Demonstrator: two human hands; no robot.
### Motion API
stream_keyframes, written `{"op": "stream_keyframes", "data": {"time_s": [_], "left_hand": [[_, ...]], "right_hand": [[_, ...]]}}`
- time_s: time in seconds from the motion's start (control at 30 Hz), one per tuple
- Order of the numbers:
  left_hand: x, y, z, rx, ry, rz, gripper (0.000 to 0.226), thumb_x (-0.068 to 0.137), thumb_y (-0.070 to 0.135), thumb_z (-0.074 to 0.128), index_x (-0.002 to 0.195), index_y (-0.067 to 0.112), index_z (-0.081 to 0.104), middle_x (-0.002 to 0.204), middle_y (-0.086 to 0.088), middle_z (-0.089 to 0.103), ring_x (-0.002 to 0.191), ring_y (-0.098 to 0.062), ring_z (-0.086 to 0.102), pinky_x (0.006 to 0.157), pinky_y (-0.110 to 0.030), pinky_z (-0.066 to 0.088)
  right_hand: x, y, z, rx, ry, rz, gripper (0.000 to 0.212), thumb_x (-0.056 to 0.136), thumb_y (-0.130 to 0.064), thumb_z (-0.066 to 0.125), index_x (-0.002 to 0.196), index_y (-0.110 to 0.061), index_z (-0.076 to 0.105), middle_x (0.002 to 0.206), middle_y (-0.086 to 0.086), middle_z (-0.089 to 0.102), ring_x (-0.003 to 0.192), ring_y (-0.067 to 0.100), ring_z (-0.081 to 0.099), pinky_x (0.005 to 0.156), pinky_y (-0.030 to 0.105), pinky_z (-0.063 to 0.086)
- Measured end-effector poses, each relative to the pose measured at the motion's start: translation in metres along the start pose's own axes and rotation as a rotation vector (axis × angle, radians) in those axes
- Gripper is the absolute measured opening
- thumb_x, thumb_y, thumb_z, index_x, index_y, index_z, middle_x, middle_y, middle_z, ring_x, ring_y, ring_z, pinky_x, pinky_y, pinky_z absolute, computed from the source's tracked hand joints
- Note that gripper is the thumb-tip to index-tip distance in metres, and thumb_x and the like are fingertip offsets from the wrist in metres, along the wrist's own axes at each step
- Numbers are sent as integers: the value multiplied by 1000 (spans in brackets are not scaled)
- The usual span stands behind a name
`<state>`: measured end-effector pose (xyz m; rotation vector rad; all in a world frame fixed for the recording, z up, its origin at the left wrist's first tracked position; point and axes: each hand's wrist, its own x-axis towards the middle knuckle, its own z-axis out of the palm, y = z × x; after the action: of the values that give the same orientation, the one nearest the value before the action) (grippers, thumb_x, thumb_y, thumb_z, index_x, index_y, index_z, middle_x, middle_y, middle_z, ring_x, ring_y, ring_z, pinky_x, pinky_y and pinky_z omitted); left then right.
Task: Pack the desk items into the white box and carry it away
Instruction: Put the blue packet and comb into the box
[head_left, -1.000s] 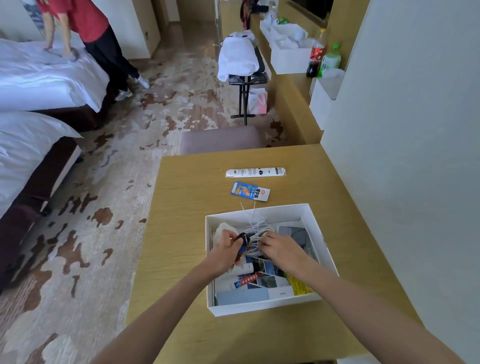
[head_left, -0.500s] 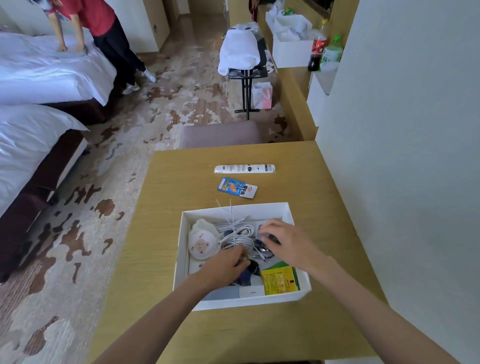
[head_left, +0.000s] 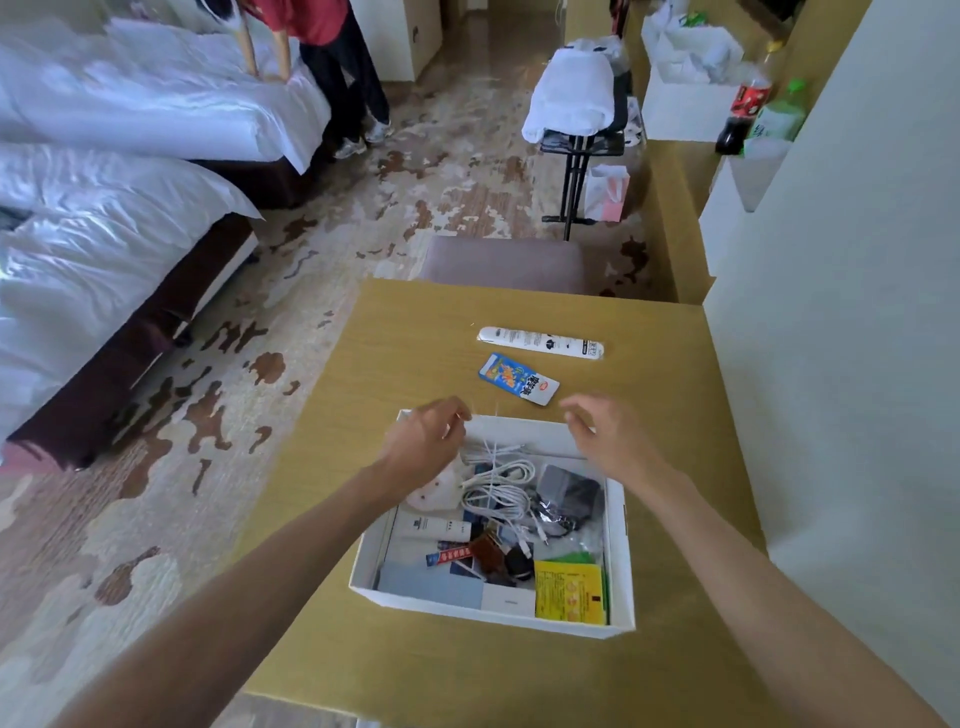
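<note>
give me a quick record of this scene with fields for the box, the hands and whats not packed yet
box: white box, open, on the desk
inside: coiled white cable, yellow packet, other small items
outside: long white item and blue packet, on the desk beyond the box
hands: left hand and right hand above the box's far corners, fingers loosely curled, nothing seen in them
unpacked: two items

The person's bare left hand and bare right hand join slim forearms, both uncovered down to the lower edge of view.
</note>
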<state>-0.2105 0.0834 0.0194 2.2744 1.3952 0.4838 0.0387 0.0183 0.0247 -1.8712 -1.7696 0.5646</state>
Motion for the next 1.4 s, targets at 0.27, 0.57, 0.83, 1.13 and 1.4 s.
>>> {"op": "stream_keyframes", "data": {"time_s": [0.27,0.57,0.83,1.13,1.4], "left_hand": [[98,-29,1,-1,-237,-204,20,90,20,43,101,16,60,103,-13,67,85,-33,64,80,-42,54],[158,-78,45,71,-553,-35,21,90,28,53,106,16,59,109,-6,64,101,-25,58,84,-33,47],[157,-97,83,202,-765,334,41,76,37,73,109,17,59,112,-3,58,109,-19,49,79,-32,43],[161,-94,88,276,-814,261,23,82,31,69,96,13,65,108,-5,65,103,-24,58,77,-32,45],[158,-90,68,357,-732,237,19,91,28,57,105,15,57,114,-6,63,103,-26,58,82,-34,46]], "right_hand": [[88,14,20,-168,-211,222,27,96,-16,48,118,-13,65,123,2,65,86,20,66,64,31,50],[179,42,98,-236,-274,308,44,89,-29,64,129,-13,53,126,11,57,117,30,52,88,39,46],[186,68,125,-347,-312,344,77,77,-36,76,138,-11,38,134,14,47,124,32,44,96,42,42],[160,75,91,-28,-198,452,24,87,-14,65,108,-13,53,112,9,61,91,22,57,70,33,44],[105,35,21,322,101,377,14,89,-10,63,102,-12,58,104,1,66,90,11,61,65,21,44]]}}
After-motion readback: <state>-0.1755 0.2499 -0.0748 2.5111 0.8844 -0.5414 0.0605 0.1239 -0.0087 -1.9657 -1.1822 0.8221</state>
